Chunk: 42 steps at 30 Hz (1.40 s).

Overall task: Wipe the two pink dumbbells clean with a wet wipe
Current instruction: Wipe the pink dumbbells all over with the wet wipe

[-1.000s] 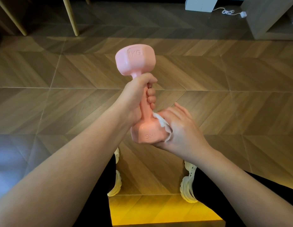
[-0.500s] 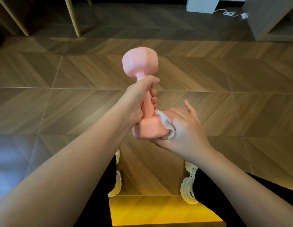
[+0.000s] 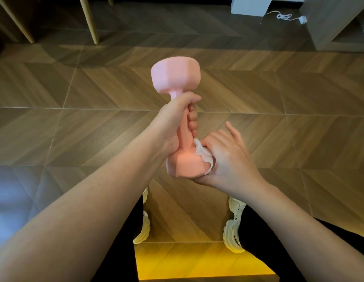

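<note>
One smooth pink dumbbell (image 3: 176, 78) with faceted heads stands upright above the herringbone wood floor (image 3: 278, 139), my left hand (image 3: 173, 121) wrapped tight round its handle. My right hand (image 3: 223, 157) curls blurred fingers over a crumpled white wet wipe (image 3: 203, 155) against the lower head, the wipe mostly hidden under the palm.

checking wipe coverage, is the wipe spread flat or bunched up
Bunched up: the wipe shows crumpled folds, pressed between the right hand and the dumbbell.

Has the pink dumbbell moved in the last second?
Yes. The dumbbell tipped slightly rightward, its top end farther from the wooden leg; the left hand grips it.
</note>
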Each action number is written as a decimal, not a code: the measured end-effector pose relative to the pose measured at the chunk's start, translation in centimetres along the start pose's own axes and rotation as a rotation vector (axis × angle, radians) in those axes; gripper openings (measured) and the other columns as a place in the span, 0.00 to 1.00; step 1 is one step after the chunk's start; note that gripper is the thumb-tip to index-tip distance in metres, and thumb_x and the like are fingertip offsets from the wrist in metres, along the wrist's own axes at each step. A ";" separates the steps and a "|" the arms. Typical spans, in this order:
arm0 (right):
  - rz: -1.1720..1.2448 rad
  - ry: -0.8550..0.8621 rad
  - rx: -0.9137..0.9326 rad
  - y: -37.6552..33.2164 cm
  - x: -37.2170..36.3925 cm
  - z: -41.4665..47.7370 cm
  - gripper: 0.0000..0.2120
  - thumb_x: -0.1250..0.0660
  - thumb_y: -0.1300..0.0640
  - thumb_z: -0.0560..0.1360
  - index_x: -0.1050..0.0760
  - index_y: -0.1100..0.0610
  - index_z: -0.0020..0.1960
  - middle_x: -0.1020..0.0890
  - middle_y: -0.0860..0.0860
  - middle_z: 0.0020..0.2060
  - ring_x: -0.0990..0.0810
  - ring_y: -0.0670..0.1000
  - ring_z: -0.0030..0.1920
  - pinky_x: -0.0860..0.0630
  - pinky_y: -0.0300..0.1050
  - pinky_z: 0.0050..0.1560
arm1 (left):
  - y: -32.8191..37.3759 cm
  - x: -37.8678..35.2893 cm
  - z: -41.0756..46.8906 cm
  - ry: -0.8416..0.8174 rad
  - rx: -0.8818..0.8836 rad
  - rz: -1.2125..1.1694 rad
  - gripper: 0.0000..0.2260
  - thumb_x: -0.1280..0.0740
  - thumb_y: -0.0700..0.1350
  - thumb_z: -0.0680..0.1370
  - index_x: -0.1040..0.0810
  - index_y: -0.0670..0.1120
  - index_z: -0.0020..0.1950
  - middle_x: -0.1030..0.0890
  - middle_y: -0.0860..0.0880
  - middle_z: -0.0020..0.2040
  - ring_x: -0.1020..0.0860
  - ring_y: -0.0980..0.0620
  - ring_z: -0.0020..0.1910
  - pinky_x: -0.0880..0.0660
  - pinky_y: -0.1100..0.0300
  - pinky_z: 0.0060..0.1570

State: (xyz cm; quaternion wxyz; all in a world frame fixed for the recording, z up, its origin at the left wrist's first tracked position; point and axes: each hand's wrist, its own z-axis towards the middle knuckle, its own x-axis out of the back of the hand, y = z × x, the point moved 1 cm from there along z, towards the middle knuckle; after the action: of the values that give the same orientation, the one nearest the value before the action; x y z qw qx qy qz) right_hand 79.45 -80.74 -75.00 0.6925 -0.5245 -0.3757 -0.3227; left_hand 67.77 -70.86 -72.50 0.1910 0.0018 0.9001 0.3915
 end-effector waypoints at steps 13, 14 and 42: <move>0.093 -0.027 -0.028 1.1 0.1 0.1 0.22 0.22 0.42 0.62 0.26 0.55 0.43 0.28 0.44 0.39 0.34 0.41 0.44 0.35 0.43 0.58 | 0.0 0.0 -0.3 0.001 -0.017 0.006 0.12 0.33 0.46 0.77 0.29 0.47 0.35 0.29 0.50 0.31 0.31 0.53 0.29 0.30 0.60 0.33; 0.044 0.023 -0.019 1.2 0.2 0.0 0.24 0.21 0.41 0.62 0.26 0.56 0.43 0.30 0.43 0.39 0.35 0.41 0.43 0.36 0.44 0.59 | 0.0 0.0 -0.3 0.013 -0.023 0.024 0.10 0.32 0.46 0.77 0.28 0.46 0.37 0.28 0.50 0.33 0.30 0.52 0.31 0.30 0.59 0.36; -0.154 0.062 0.109 1.5 0.2 0.2 0.19 0.20 0.49 0.62 0.23 0.58 0.44 0.23 0.49 0.38 0.21 0.54 0.42 0.27 0.55 0.61 | -0.5 0.3 0.1 0.096 0.037 -0.041 0.07 0.30 0.46 0.76 0.27 0.45 0.44 0.27 0.49 0.36 0.27 0.52 0.35 0.30 0.57 0.45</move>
State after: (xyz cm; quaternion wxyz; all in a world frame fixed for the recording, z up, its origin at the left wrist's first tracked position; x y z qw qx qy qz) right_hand 80.81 -80.22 -75.55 0.7044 -0.4455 -0.4101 -0.3704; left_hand 67.63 -71.11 -73.05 0.1557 -0.0320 0.9153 0.3702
